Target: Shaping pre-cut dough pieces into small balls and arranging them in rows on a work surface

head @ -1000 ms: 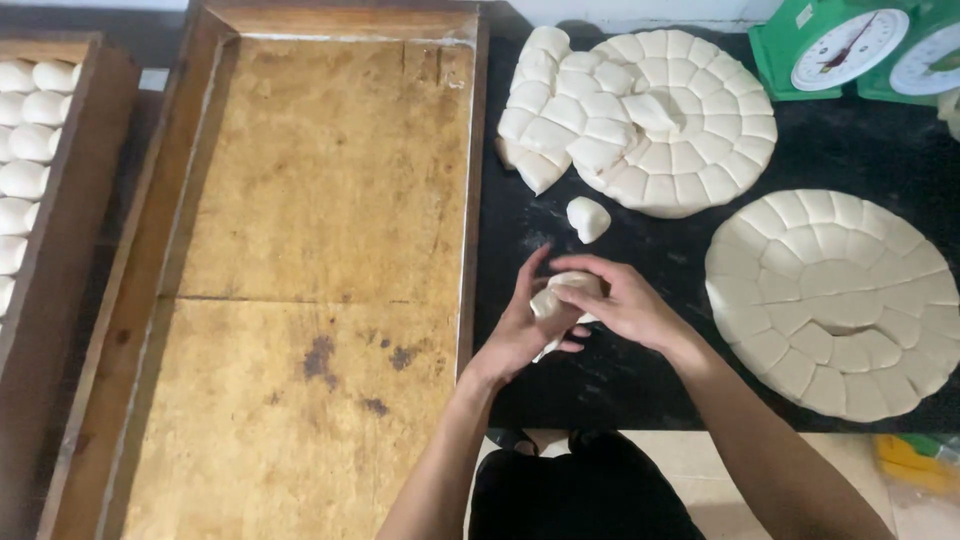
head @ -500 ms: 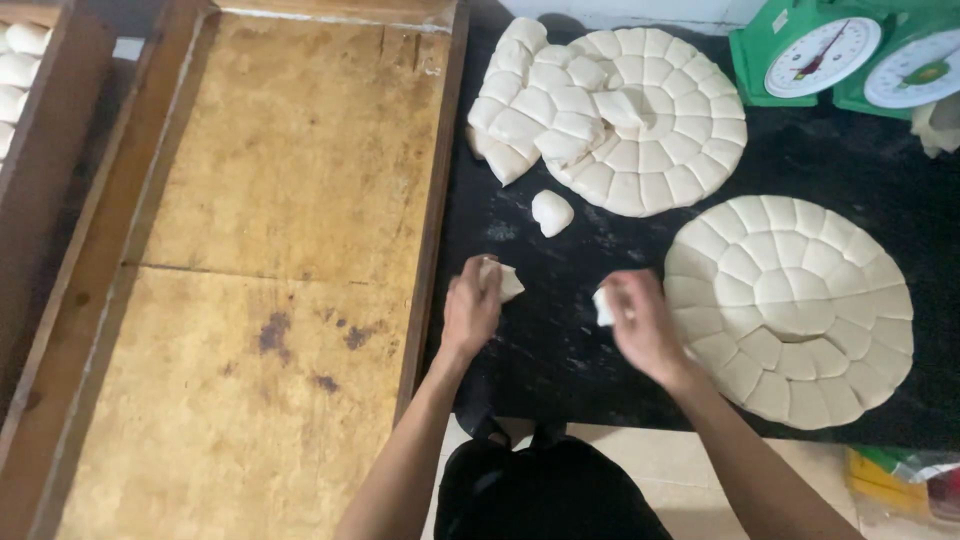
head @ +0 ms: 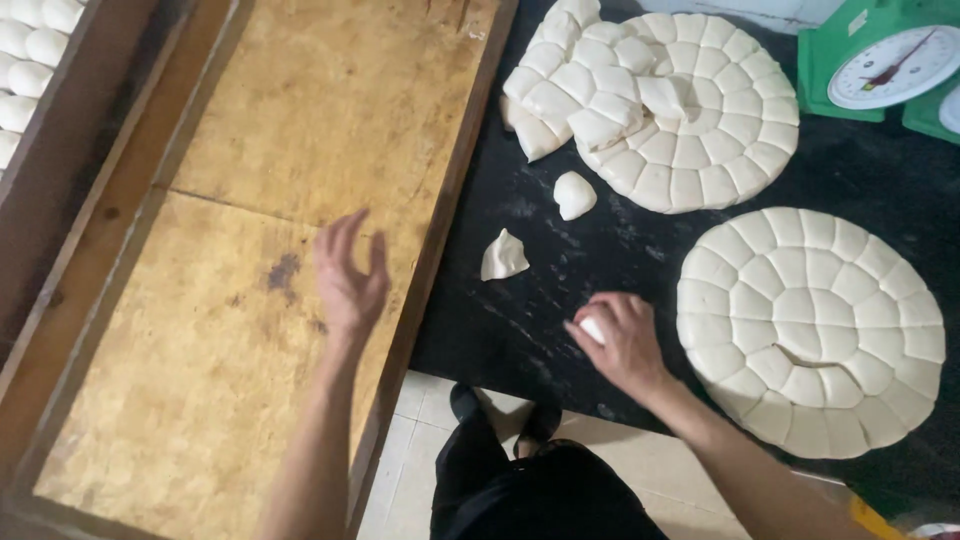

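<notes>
Hands work apart from each other at this bench. The right hand (head: 622,340) presses down on the black worktop (head: 560,290), its fingers curled shut around a small white piece of dough (head: 593,329) that peeks out near the thumb. The left hand (head: 348,272) hovers over the wooden tray (head: 250,330), palm down, fingers spread and loose, holding nothing.

Between the two hands, on the black top just beside the tray's raised edge, lies a torn wedge of dough (head: 503,257). A little above it sits a rounder lump (head: 574,194), near the edge of the upper dough disc (head: 690,110). That disc is scored into many small squares, and the pieces on its left side have been pulled loose and lie jumbled. A second scored disc (head: 810,330) lies to the right of the right hand, close by but not touching it, whole apart from a gap opening in its lower middle.

A green dial scale (head: 880,65) stands at the far right corner. At the far left, another tray holds rows of rolled dough balls (head: 28,50). The person's dark trousers and shoes show below the bench edge, on pale floor tiles (head: 410,450)
</notes>
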